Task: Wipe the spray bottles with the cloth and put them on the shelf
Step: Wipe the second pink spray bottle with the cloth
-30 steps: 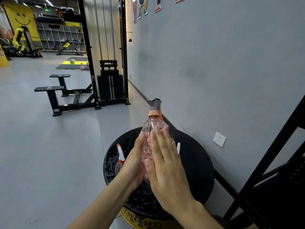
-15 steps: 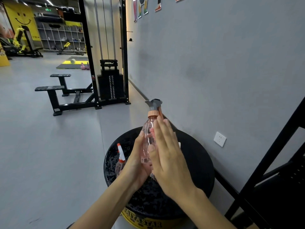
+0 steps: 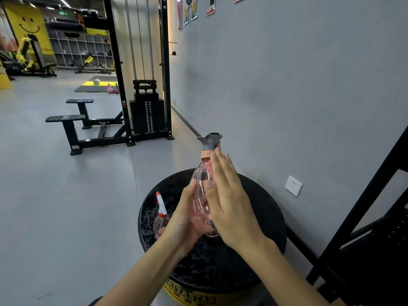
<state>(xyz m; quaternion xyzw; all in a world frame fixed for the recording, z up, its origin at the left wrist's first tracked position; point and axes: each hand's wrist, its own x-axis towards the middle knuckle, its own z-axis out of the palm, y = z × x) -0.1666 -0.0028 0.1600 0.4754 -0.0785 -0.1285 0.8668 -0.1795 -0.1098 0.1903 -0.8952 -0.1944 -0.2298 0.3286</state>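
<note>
A clear pink spray bottle with a grey trigger head stands upright above a round black stool top. My left hand grips its lower body from the left. My right hand lies flat along the bottle's right side, fingers straight and reaching to the orange collar. It presses a checkered cloth against the bottle; only a small corner of the cloth shows. A second, smaller spray bottle with a white and orange nozzle stands on the stool's left part, partly hidden by my left wrist.
A black metal shelf frame rises at the right edge. The grey wall with a white socket runs just behind the stool. A black cable machine and benches stand farther back on the grey floor.
My right hand has slid up the bottle from its middle toward the neck, with the cloth under it. The left hand keeps its hold low on the bottle.
</note>
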